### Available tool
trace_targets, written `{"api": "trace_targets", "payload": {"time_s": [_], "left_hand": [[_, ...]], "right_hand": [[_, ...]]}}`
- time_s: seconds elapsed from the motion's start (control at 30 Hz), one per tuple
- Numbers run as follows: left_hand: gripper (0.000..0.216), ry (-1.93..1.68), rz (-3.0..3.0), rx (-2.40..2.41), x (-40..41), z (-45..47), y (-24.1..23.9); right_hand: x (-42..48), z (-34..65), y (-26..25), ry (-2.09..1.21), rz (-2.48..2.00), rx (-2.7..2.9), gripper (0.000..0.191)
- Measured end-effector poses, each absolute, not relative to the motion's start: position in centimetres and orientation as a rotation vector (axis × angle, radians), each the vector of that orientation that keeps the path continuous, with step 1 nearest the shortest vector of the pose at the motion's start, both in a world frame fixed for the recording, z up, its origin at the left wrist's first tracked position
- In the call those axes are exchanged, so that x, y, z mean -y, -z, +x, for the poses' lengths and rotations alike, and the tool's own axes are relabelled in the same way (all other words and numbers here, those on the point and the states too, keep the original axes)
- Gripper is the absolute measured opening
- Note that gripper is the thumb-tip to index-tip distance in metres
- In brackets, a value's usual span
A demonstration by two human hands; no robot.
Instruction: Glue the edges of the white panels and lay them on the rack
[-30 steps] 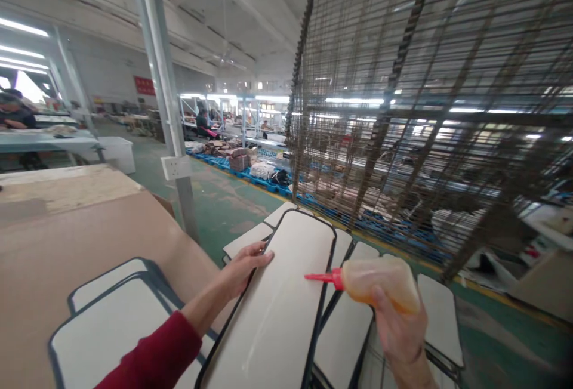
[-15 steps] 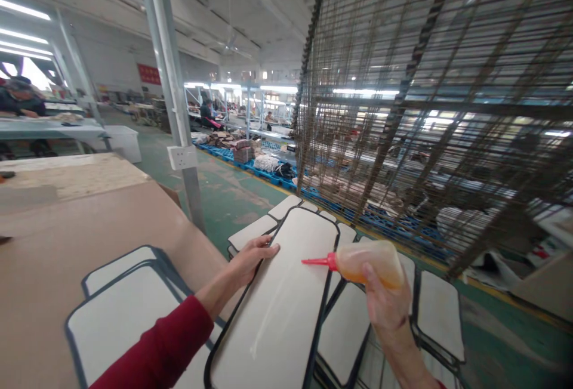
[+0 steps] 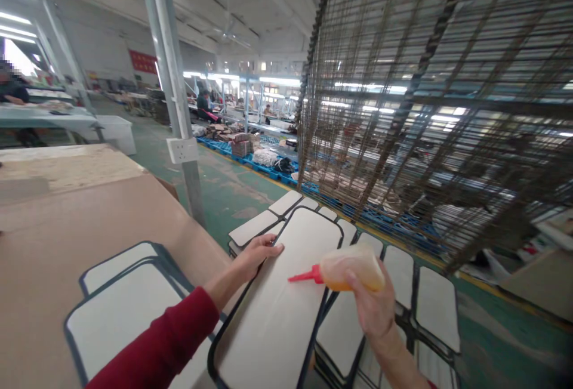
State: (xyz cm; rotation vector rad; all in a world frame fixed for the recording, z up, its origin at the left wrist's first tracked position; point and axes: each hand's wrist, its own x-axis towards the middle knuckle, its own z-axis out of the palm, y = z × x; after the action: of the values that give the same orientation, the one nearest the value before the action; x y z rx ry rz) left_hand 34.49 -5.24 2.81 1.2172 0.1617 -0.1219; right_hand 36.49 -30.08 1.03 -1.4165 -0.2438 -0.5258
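My left hand point(image 3: 258, 256) grips the left edge of a white panel point(image 3: 286, 293) with rounded corners and a dark rim, thumb on its face. The panel is held tilted above other panels. In my right hand point(image 3: 373, 302) is a translucent squeeze bottle point(image 3: 351, 265) with amber liquid inside, lying nearly level. Its red nozzle point(image 3: 305, 276) points left, over the middle of the panel; whether the tip touches the surface I cannot tell. Similar white panels point(image 3: 342, 332) lie in stacks beneath and beyond.
Two or more dark-rimmed panels point(image 3: 120, 323) lie on the tan table point(image 3: 179, 222) at left. A metal post point(image 3: 179, 102) with a socket box point(image 3: 182, 150) stands ahead. A large wire mesh rack point(image 3: 380, 96) rises at right. A person point(image 3: 13, 88) sits far left.
My right hand has moved the bottle left and a little toward me, so the nozzle sits lower over the panel. My left hand keeps its grip. The view has shifted slightly.
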Motion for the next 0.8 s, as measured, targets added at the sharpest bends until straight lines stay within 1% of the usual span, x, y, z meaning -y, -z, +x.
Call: {"api": "trace_targets", "payload": {"time_s": [0.07, 0.2, 0.27, 0.33, 0.4, 0.47, 0.53, 0.6, 0.67, 0.73, 0.8], "left_hand": [[0.044, 0.13, 1.222, -0.171, 5.3, 34.6, -2.5], [0.042, 0.167, 1.222, -0.144, 5.4, 34.9, -2.0], [0.042, 0.157, 1.219, -0.146, 5.4, 35.3, -1.8], [0.04, 0.138, 1.221, -0.185, 5.4, 36.0, -1.5], [0.036, 0.117, 1.223, -0.242, 5.2, 36.9, -1.0], [0.032, 0.097, 1.226, -0.3, 5.0, 37.9, -0.5], [0.03, 0.064, 1.24, -0.353, 4.9, 39.0, 0.2], [0.03, 0.017, 1.262, -0.396, 5.3, 40.2, 0.9], [0.033, -0.022, 1.285, -0.408, 6.5, 41.3, 1.9], [0.037, -0.03, 1.306, -0.39, 8.8, 42.3, 3.2], [0.04, -0.015, 1.33, -0.355, 12.3, 43.0, 4.9]], "right_hand": [[29.5, 36.6, -1.0, 0.529, -1.424, 0.212, 0.062], [28.9, 38.1, -1.8, 0.632, -1.374, 0.132, 0.069], [28.4, 37.5, -1.9, 0.586, -1.379, 0.145, 0.066], [27.7, 35.6, -1.6, 0.476, -1.4, 0.185, 0.059], [27.3, 33.4, -1.3, 0.38, -1.395, 0.206, 0.058], [28.3, 32.5, -1.7, 0.427, -1.316, 0.146, 0.053], [31.4, 32.9, -2.7, 0.585, -1.181, 0.033, 0.045], [36.5, 33.9, -3.9, 0.75, -1.042, -0.074, 0.045], [42.4, 34.1, -4.4, 0.863, -0.938, -0.179, 0.038], [47.9, 33.3, -3.7, 0.927, -0.869, -0.27, 0.032], [52.4, 31.6, -1.9, 0.956, -0.818, -0.372, 0.027]]}}
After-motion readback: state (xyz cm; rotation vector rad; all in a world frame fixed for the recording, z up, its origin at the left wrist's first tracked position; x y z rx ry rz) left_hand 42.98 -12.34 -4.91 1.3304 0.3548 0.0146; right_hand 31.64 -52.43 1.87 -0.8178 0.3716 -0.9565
